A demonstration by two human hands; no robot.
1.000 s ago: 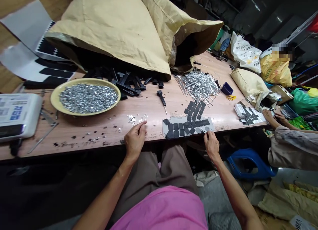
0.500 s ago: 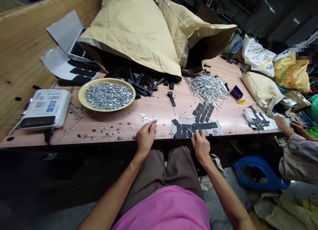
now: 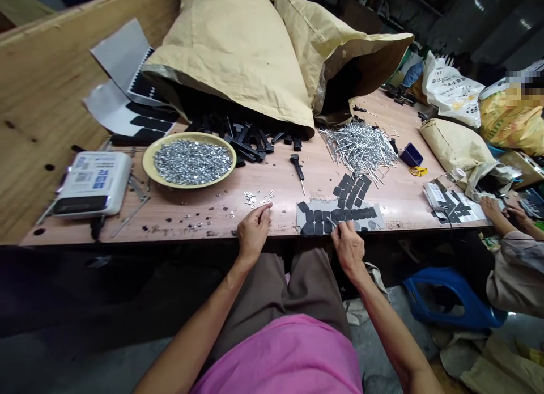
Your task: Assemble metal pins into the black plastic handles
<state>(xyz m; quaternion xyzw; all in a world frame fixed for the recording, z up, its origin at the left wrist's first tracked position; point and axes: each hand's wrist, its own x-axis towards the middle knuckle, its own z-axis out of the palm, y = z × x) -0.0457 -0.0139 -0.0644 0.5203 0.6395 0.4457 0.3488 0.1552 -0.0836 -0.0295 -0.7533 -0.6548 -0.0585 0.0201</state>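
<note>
— Pad sheet [image 3: 377,218], the grey one carrying black pads: where does it lie?

— Flat at the near edge of the tabletop [image 3: 276,181], about midway along it, straight in front of the person.

— What is the biggest thing up there?

— Two tan sacks [image 3: 238,48] slumped over the far edge, with black plastic parts [image 3: 246,138] spilling from the mouth of the larger one.

— And after those?

— A white device [image 3: 91,184] by the left edge and a yellow bowl [image 3: 145,162] of washers beside it. There is also a pile of metal pins [image 3: 359,147] toward the far right corner.

— The hands?

— The right hand [image 3: 349,248] sits at the sheet's near edge, fingertips bunched on the pads. Whether they pinch anything, I cannot tell. The left hand [image 3: 253,232] lies just beside the sheet toward the left edge. Its fingers are curled, with thumb and forefinger tips meeting on the wood; anything between them is too small to see.

— Smaller bits?

— Loose black pads [image 3: 351,189] just beyond the sheet, and scattered washers [image 3: 255,198] just beyond the left forefinger.
</note>
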